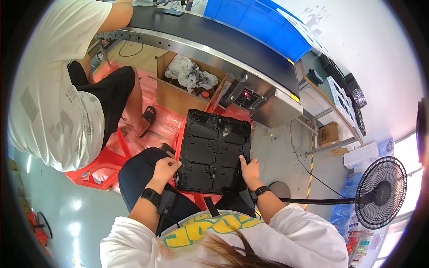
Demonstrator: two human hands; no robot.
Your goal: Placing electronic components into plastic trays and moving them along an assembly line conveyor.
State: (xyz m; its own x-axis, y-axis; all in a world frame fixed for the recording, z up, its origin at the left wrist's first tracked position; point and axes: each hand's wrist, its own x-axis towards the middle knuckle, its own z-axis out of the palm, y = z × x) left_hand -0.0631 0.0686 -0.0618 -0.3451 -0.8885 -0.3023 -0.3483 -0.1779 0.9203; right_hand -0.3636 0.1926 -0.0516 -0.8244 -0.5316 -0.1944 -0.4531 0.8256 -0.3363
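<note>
A black plastic tray point(213, 152) with several moulded compartments rests over my lap, in front of a red stool. A small pale mark shows in one of its far compartments. My right hand point(250, 170) grips the tray's right edge, thumb on top and the other fingers hidden below the rim. At the tray's left edge, my left hand point(166, 170) is closed with its fingertips drawn together. Whatever lies between those fingertips, if anything, is too small to make out. Both my wrists wear black bands.
A conveyor point(214, 38) with a dark belt runs across the far side, bearing a dark flat object point(173, 12). Beneath it stands a cardboard box point(178, 91) holding plastic bags. Another person point(62, 102) sits at left on a red stool point(96, 172). A black fan point(381, 193) stands at right.
</note>
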